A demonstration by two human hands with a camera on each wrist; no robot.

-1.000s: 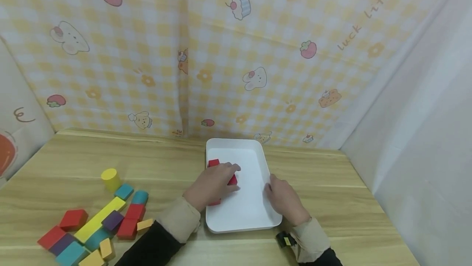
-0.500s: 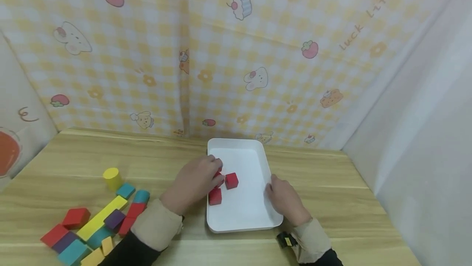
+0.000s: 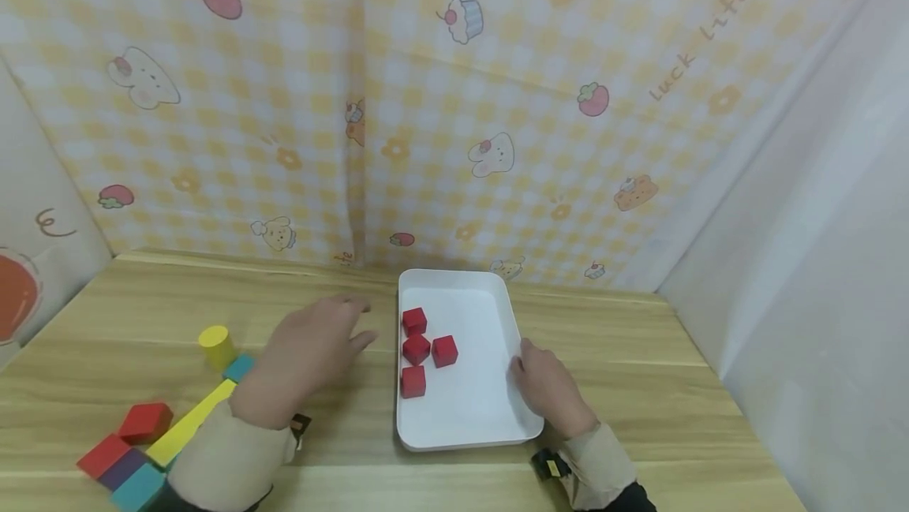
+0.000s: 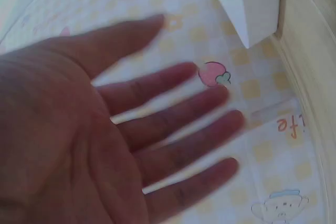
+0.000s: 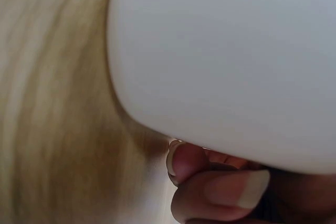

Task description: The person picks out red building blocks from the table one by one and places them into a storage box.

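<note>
Several small red blocks lie in the white tray (image 3: 472, 417): a red block (image 3: 415, 321) at the far left, others nearer along the left wall, and a red cube (image 3: 445, 351) beside them. My left hand (image 3: 308, 350) is in the air left of the tray, empty. Its fingers (image 4: 181, 124) are spread and nearly straight in the left wrist view. At the tray's right side my right hand (image 3: 550, 386) grips the rim. The right wrist view shows its curled fingers (image 5: 226, 195) right against the tray's outer wall.
On the left of the wooden table (image 3: 639, 417) lie a yellow cylinder (image 3: 216, 346), a long yellow block (image 3: 188, 421), a red block (image 3: 145, 422), a purple block (image 3: 124, 469) and a blue block (image 3: 138, 488). The left forearm covers other blocks. A checked cloth (image 3: 426, 102) hangs behind.
My left hand has pulled back from the red blocks and moved left out of the tray, its fingers opening. The red blocks stay behind in the tray. My right hand keeps its place on the rim.
</note>
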